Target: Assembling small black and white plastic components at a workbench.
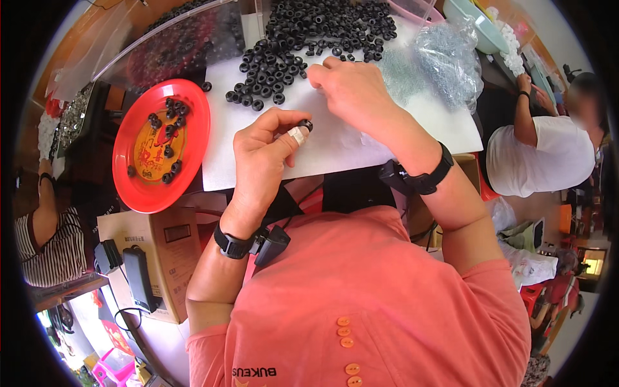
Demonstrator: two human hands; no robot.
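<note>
- Left hand [263,155] pinches a small black rubber ring [305,124] at its fingertips; right hand [353,90] curls, fingers down on the white paper sheet [335,145], grasp unclear.
- Heap of black rubber rings [303,39] lies beyond.
- Round red plastic plate [161,145] holds several rings, left of the sheet.

A small black rubber ring [305,124] is pinched at the left hand's [264,155] fingertips, near a far heap of identical black rings [303,39] on white paper.
</note>
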